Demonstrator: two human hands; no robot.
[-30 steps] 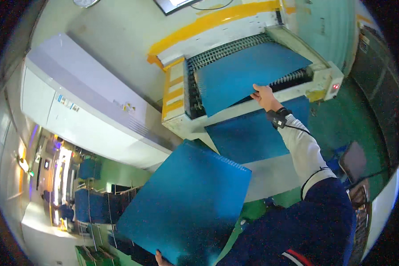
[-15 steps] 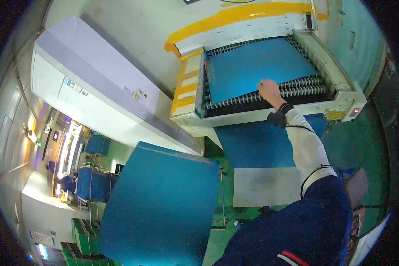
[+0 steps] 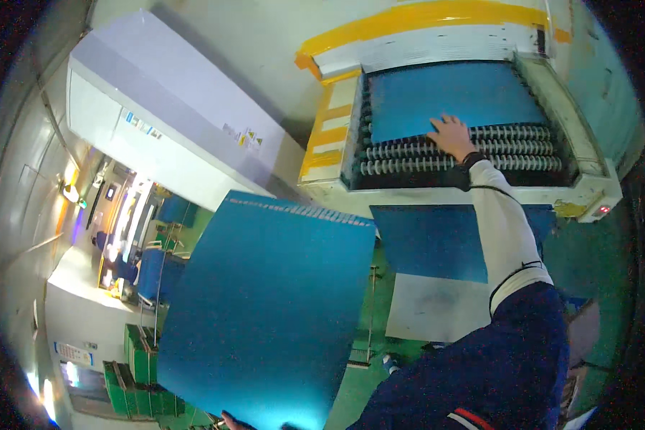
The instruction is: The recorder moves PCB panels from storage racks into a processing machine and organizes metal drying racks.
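Observation:
A thin blue sheet (image 3: 444, 100) lies flat on the rows of rollers (image 3: 423, 159) of a conveyor machine, its far end at the machine's back panel. My right hand (image 3: 450, 136) is over its near edge with the fingers spread; whether they touch it I cannot tell. Another large blue sheet (image 3: 272, 301), with a strip of pale marks along its top edge, stands tilted in front of me on the left. At its bottom edge my left hand (image 3: 231, 420) shows only in part, closed on the sheet.
The machine's pale frame (image 3: 466, 195) has yellow tape and a small red display. Below it are more blue sheets (image 3: 437, 240) and a pale sheet (image 3: 437, 308). A tall white air conditioner (image 3: 186, 122) stands at left. Green crates (image 3: 142, 358) sit at lower left, above a green floor.
The sheet on the rollers has slid away from me and now lies straighter, baring more rollers. My right hand has opened from a closed shape. My left hand has come into view.

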